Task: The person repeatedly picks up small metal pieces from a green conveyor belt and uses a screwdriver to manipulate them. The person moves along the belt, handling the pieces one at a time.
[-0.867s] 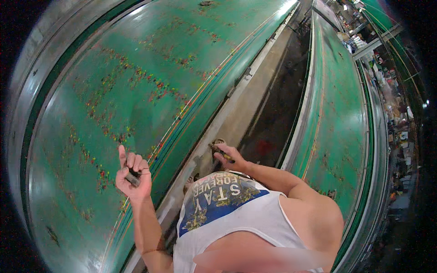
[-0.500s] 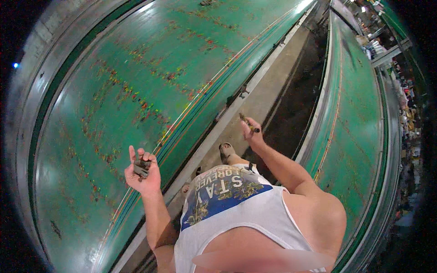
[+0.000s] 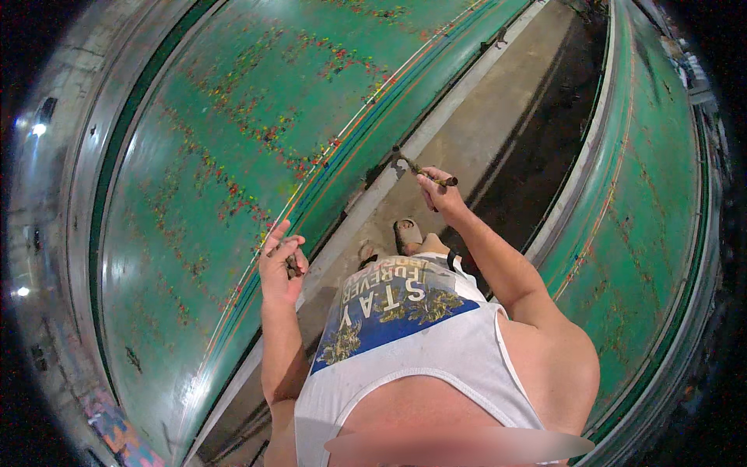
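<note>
My right hand (image 3: 440, 189) grips the handle of a hammer (image 3: 429, 174), its dark head pointing up and left over the grey ledge. My left hand (image 3: 282, 265) is half curled, palm up, around several small dark pieces (image 3: 293, 267); their exact kind is too small to tell. It is over the near edge of the large green surface, by the striped border. Between the two hands lies a gap, with nothing passing from one to the other.
A broad green surface (image 3: 233, 101) with rows of small coloured specks spreads to the left. A second green surface (image 3: 654, 202) curves along the right. Between them runs a brown walkway (image 3: 467, 109) with a dark strip. My sandalled foot (image 3: 407, 236) stands on it.
My left hand has moved right and slightly up, its fingers curling more over the dark pieces. My right hand has risen a little to the right, and the hammer shows more fully. The view has shifted.
</note>
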Tool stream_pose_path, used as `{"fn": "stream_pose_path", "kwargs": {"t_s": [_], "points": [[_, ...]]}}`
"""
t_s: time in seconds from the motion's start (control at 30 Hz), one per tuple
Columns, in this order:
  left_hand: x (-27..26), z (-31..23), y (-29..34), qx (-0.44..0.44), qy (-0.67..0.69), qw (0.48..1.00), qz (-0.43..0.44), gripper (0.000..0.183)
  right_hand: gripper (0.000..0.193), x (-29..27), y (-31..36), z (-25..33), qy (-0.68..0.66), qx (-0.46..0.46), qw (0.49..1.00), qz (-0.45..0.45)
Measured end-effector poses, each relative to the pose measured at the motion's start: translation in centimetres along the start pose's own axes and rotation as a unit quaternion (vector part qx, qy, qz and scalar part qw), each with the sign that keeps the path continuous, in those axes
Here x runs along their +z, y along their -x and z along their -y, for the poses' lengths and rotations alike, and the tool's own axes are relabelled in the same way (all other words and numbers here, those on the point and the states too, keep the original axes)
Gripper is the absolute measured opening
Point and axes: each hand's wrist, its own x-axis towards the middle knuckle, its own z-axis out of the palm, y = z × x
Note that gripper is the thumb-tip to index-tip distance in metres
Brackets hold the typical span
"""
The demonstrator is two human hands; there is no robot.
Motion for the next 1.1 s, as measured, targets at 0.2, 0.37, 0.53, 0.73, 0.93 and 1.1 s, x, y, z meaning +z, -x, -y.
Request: {"fn": "stream_pose_path", "kwargs": {"t_s": [0.2,0.37,0.53,0.73,0.93,1.1], "points": [[-0.1,1.3,-0.1,0.022,-0.081,0.994,-0.066,0.044,0.023,-0.3,-0.7,-1.0,-0.045,0.017,0.999,-0.006],[0.2,1.4,-2.9,0.07,-0.104,0.99,-0.061,0.029,0.011,-0.2,-1.2,0.3,-0.155,0.122,0.98,-0.023],[0.2,2.2,-5.4,0.071,-0.136,0.987,-0.053,0.023,0.022,0.0,-0.6,1.7,-0.197,0.156,0.968,-0.009],[1.9,2.5,-6.2,0.054,-0.148,0.988,-0.008,0.026,0.025,0.2,-0.8,2.1,-0.198,0.153,0.968,-0.021],[5.1,2.8,-6.3,0.025,-0.215,0.976,-0.014,0.029,0.029,-1.5,-1.8,2.2,-0.395,0.263,0.879,0.044],[10.3,4.4,-8.8,0.058,-0.351,0.934,0.024,0.028,0.03,-2.3,-2.7,1.9,-0.419,0.293,0.854,0.097]]}}
